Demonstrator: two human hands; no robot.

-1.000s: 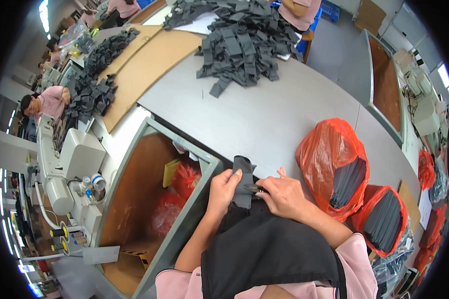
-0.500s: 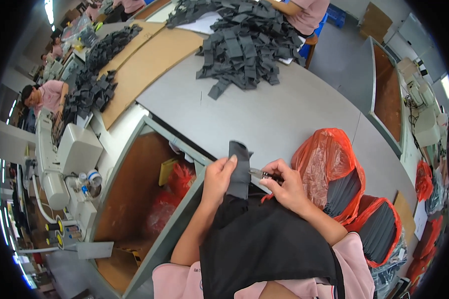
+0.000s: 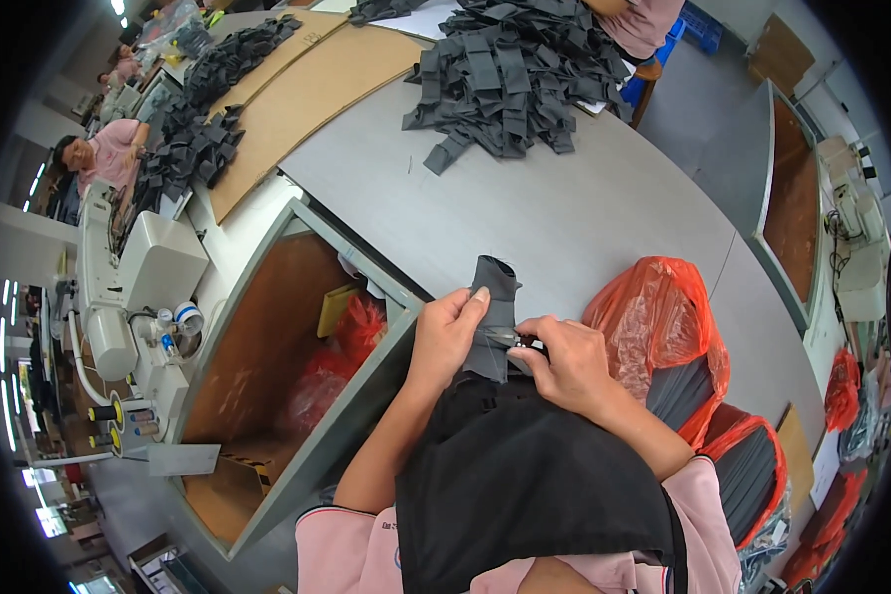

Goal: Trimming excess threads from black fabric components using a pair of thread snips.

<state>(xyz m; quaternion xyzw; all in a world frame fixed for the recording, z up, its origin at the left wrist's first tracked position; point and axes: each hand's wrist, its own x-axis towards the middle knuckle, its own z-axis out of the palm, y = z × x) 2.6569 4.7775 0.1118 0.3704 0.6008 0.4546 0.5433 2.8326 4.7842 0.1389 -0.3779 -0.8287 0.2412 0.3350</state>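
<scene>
My left hand [image 3: 444,335] pinches a dark grey strip of fabric [image 3: 495,282] between thumb and fingers, holding it upright in front of my black apron [image 3: 544,485]. Small thread snips [image 3: 527,343] with a dark handle are gripped in my right hand [image 3: 576,364]. Their silver blades lie across the lower part of the strip and touch it or nearly so; whether the blades are closed cannot be made out. A loose thread hangs by the strip's lower end.
Ahead on the grey table [image 3: 366,188] lies a big heap of grey fabric pieces [image 3: 505,84]. Red plastic bags [image 3: 653,307] of stacked grey pieces stand at right. An open wooden bin [image 3: 257,346] and a sewing machine [image 3: 119,346] are at left. Co-workers sit farther off.
The snips' blades have come from the strip's right edge to lie across it. Both hands have shifted slightly right in view, and the whole view has tilted a little.
</scene>
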